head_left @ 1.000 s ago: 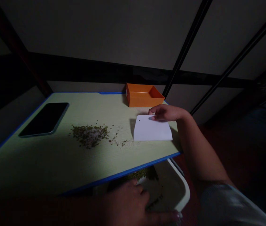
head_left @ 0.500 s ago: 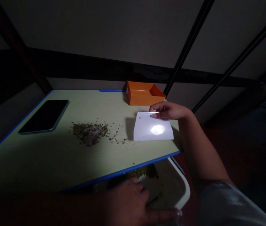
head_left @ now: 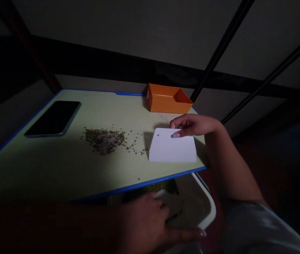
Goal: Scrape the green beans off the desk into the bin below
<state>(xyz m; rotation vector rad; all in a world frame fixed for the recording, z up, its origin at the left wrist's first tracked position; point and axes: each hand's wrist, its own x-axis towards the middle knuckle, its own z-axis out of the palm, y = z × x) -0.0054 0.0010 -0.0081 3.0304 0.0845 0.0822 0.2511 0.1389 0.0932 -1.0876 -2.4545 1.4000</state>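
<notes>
My right hand [head_left: 192, 125] pinches the top edge of a white plastic scraper [head_left: 172, 150] that stands on the pale tabletop [head_left: 59, 165], near its right front corner. A pile of small green beans [head_left: 104, 139] lies left of the scraper, with strays trailing toward it. My left hand [head_left: 150, 222] is below the table's front edge, with its fingers closed on the rim of a white tray [head_left: 208, 208]. The tray holds more green beans [head_left: 163, 187].
A black phone [head_left: 53, 118] lies face up at the table's left. An orange open box [head_left: 168, 99] sits at the back edge. Dark frame bars and a pale wall stand behind the table. The room is dim.
The scraper has shifted slightly toward the front edge, and the bright glare on it has gone. The view has tilted a little. My left hand stays on the tray.
</notes>
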